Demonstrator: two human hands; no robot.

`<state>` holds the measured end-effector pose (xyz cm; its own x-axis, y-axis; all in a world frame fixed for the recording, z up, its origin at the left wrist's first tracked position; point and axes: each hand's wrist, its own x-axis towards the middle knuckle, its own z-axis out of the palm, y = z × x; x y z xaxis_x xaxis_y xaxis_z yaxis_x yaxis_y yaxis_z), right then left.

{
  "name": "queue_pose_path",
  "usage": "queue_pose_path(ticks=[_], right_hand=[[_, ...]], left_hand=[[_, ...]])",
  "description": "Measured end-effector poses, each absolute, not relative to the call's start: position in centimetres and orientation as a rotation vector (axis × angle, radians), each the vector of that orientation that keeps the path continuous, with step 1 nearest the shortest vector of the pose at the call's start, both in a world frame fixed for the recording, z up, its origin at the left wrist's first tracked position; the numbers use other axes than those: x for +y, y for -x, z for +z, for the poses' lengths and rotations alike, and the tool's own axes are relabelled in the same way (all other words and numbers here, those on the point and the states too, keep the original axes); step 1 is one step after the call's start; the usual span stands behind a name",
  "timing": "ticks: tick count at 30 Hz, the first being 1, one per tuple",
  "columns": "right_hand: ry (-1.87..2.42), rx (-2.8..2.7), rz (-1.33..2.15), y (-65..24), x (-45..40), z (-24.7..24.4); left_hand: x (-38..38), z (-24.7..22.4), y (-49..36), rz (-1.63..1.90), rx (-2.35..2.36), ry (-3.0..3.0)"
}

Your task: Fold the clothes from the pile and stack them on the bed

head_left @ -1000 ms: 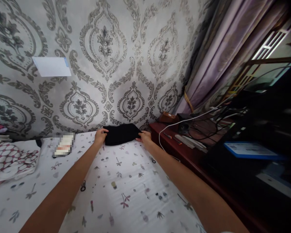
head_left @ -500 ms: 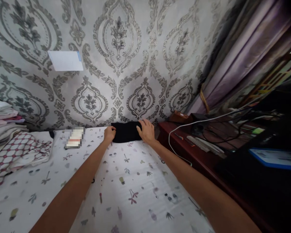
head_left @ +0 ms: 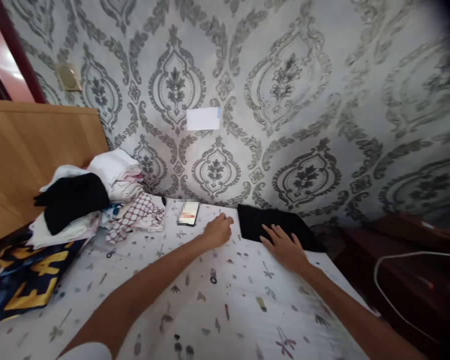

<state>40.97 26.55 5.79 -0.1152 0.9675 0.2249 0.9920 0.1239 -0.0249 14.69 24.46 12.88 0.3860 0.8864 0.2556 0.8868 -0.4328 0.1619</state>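
A folded black garment lies flat on the patterned bedsheet, along the foot of the wall. My right hand rests on its near edge, fingers spread and palm down. Just left of the garment, and apart from it, my left hand hovers low over the sheet with its fingers curled in and nothing visible in them. Beyond that hand, a phone with a lit, blurred-out screen lies by the wall.
At the left, a pile of clothes holds a black garment, white cloth and a navy piece with yellow letters. A wooden headboard stands behind. On the right are a dark red table and a white cable.
The view has swung left, bringing the clothes pile and headboard in. My left hand has let go of the black garment and moved left. My right hand now lies flatter on it.
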Motion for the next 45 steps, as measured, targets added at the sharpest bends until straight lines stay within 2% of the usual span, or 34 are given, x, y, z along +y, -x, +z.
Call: queue_pose_path(ticks=[2,4,7,12,17,24,31,40,45], right_hand=[[2.002,-2.19,-0.147,-40.6,26.2,5.7],[1.945,-2.105,-0.252,-40.0,25.3,5.8],[1.68,-2.115,-0.359,-37.5,22.7,5.7],[1.229,-2.288,-0.191,-31.0,16.3,5.2],[1.052,-2.257,-0.005,-26.3,11.4,4.7],[1.086,-2.17,0.193,-24.8,9.3,4.8],[1.187,-2.164,0.267,-24.7,9.6,5.5],[1.147,-2.126,0.219,-24.6,10.6,4.2],[1.139,-2.114,0.196,-24.9,10.7,3.8]], left_hand=[[23.8,14.1,-9.9,-0.415,-1.69,2.542],[23.5,15.3,-4.6,-0.338,-1.754,2.429],[22.9,16.2,2.9,-0.231,-1.883,2.226],[21.6,16.0,9.8,-0.154,-1.984,2.103],[22.4,17.5,10.9,-0.255,-2.089,2.066],[25.0,22.9,13.2,-0.732,-2.222,1.833],[24.9,23.4,15.3,-1.066,-2.253,1.77],[19.6,23.6,12.7,-0.77,-2.025,2.076],[14.8,25.1,16.3,-0.598,-2.015,1.745]])
